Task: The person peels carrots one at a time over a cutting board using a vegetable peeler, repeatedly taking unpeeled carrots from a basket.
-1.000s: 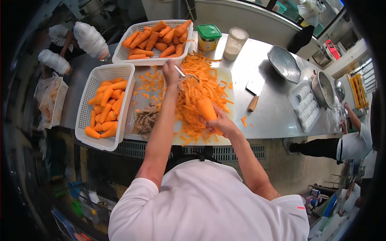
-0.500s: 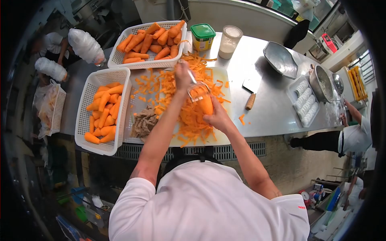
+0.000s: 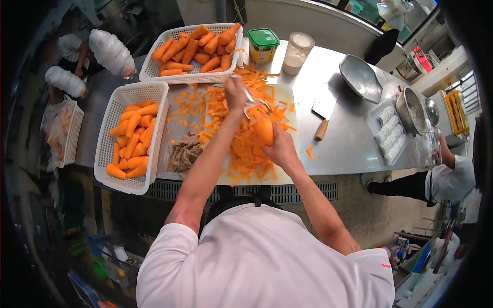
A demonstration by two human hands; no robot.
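Note:
My left hand (image 3: 236, 96) is closed around the handle of a metal peeler (image 3: 255, 107), whose head is just above a carrot. That orange carrot (image 3: 263, 130) is in my right hand (image 3: 281, 149), fingers wrapped round its lower part. Beneath both hands, a heap of carrot peelings (image 3: 246, 154) covers much of a white cutting board (image 3: 283, 177). A crumpled brown cloth (image 3: 186, 153) lies left of the board. Peeled carrots fill a white basket (image 3: 160, 110) on the left, and darker carrots fill another basket (image 3: 149, 69) behind it.
Behind the peelings stand a green-lidded tub (image 3: 263, 45) and a clear container (image 3: 298, 53). To the right are a scraper (image 3: 322, 130), a grey tray (image 3: 362, 79), a tray of white rolls (image 3: 391, 132) and a metal bowl (image 3: 411, 110). A co-worker (image 3: 452, 177) stands at the far right.
Over the last second my left hand moved right with the peeler, and it has shifted slightly since half a second ago. The carrot in my right hand changed its tilt and now points more upright.

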